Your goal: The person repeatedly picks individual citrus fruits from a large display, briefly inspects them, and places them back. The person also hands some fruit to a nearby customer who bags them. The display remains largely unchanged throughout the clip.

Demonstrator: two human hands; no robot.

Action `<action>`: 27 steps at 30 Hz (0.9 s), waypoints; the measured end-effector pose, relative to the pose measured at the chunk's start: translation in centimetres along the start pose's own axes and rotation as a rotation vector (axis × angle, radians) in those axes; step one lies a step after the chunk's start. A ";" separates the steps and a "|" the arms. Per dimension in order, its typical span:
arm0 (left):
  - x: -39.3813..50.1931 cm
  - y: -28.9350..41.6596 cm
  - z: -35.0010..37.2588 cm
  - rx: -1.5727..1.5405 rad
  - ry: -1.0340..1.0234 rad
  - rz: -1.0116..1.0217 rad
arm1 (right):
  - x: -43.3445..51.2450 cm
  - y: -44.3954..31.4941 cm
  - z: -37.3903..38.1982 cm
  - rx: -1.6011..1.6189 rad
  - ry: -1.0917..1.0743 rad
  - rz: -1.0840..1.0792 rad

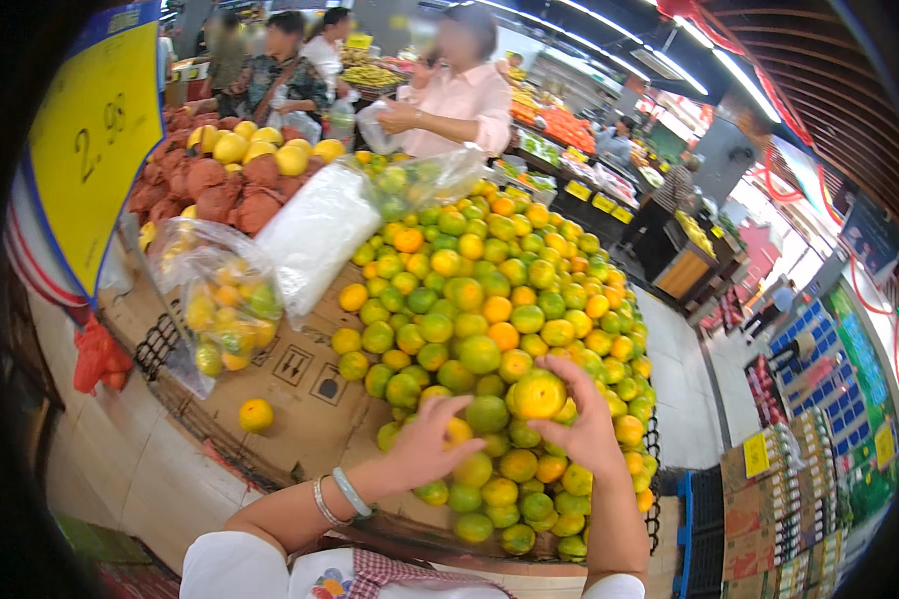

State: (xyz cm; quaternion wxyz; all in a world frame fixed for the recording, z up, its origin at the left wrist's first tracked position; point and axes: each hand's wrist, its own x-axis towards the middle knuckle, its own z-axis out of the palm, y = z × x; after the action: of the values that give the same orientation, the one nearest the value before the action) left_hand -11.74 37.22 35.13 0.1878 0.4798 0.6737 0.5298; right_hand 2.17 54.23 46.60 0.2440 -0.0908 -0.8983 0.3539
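Observation:
A large heap of green and orange mandarins [527,319] lies in front of me. My right hand [586,423] holds a yellow-green mandarin [539,394] between thumb and fingers, over the heap. Just left of it, my left hand [436,442] is over the near part of the pile, fingers curved around an orange mandarin [458,433]; whether it grips the fruit is unclear. One loose mandarin [255,415] sits on the flattened cardboard [322,419]. A clear plastic bag of mandarins [232,318] stands at the left, beside a roll of white plastic bags [321,232].
A yellow price sign [94,142] rises at the left. Wrapped yellow pomelos [232,148] lie beyond the bags. Across the stand, a person in a pink shirt [457,97] handles a plastic bag; other people stand farther back. A blue pallet [685,531] and stacked cartons [749,509] are at the right.

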 end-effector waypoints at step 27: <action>14.4 -6.2 -12.4 -1.304 0.102 -0.111 | -16.6 6.0 6.2 0.485 0.591 0.600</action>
State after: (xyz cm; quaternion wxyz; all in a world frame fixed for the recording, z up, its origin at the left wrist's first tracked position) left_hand -30.69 42.92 37.80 0.4351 0.2062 0.2463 0.8411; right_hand 13.38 49.41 32.36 0.3903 -0.3828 -0.6162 0.5669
